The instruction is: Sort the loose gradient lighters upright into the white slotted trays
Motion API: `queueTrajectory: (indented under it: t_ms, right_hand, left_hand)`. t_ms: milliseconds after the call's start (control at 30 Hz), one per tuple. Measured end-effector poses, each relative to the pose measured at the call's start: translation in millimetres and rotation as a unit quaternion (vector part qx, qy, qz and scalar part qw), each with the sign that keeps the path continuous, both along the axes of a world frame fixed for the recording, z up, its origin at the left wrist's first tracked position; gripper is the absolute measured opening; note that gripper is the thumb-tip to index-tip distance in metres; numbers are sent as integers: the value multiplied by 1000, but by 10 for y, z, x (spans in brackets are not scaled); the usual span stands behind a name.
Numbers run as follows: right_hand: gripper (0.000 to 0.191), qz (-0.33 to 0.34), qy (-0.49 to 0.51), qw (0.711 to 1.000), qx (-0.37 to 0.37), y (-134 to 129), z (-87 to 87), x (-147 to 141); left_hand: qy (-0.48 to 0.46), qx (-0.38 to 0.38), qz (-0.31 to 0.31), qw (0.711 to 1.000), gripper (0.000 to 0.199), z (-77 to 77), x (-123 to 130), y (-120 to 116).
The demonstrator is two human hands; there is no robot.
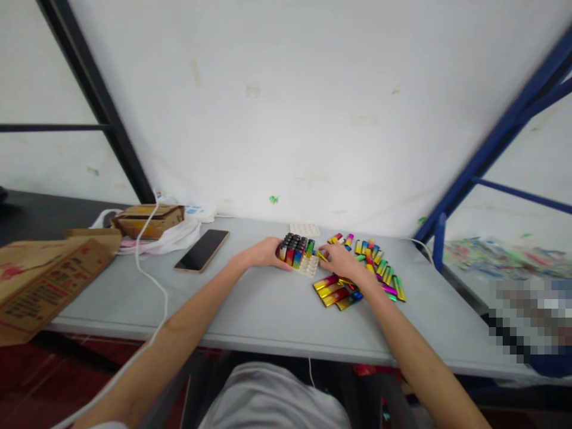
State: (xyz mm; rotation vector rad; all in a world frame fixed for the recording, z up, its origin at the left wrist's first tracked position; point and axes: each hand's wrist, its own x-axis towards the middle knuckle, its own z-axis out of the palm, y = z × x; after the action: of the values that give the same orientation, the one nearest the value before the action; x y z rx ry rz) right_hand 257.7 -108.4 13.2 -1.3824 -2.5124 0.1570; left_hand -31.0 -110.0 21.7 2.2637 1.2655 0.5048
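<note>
A pale tray [309,266] with round slots lies on the grey table, its left part filled with several upright lighters [294,250] that have black tops and shiny coloured bodies. My left hand [267,252] is wrapped round the left side of this group. At the tray's right side, my right hand [336,260] pinches a yellow lighter [322,256] between its fingers. Loose shiny lighters [330,291] lie below and beside my right hand, and more [388,275] spread to its right.
Behind the lighters is another pale tray [304,229]. A phone [203,250] lies to the left. Farther left are a small cardboard box [149,221], a white plastic bag [176,235] and a big carton [58,271]. A white cable [163,292] crosses the table edge near my left arm.
</note>
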Motion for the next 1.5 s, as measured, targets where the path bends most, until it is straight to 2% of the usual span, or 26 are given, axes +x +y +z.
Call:
queueTrajectory:
  t_ms: [100,200,300,500,633,733,800,867,967,1067,1133,1267,1500]
  right_hand:
    - [17,20,-13,1000,12,18,-8,-21]
    - [23,-3,23,999,35,42,-8,-24]
    - [32,-39,104,992,52,65,-6,-12]
    - [39,-40,243,968,56,85,5,-10]
    - [44,-82,323,943,6,84,25,-25]
    - [57,-100,346,933,-16,55,56,-48]
    - [62,-82,363,928,-22,25,77,-76]
    - [63,-36,387,920,-46,-7,88,-116]
    - [56,20,441,890,-116,-46,84,-185]
    - [52,-8,491,855,-169,-79,71,-241]
    - [54,-37,481,860,-165,-94,62,-261]
    - [60,-89,420,900,-74,-87,16,-288]
    - [47,-144,391,909,22,-73,-75,-370]
  left_hand:
    - [4,-4,1,1000,65,13,2,-10]
    - [6,-2,4,1000,67,18,2,-13]
    - [10,-2,1,1000,69,11,-2,-6]
    - [-1,6,-15,1000,71,-25,-11,21]
    - [-4,5,-14,1000,72,-22,-11,14]
    - [-2,3,-15,1000,71,-5,-7,2]
    - [-7,1,-18,1000,71,2,-6,-2]
    - [-7,1,-20,1000,72,0,-7,1]
    - [-3,2,-19,1000,72,-15,-12,14]
    - [-7,2,-19,1000,72,-34,-19,26]
    - [-7,1,-18,1000,72,-41,-22,28]
    - [-9,-1,-19,1000,70,-34,-22,21]
    - [-4,2,-14,1000,69,-18,-14,11]
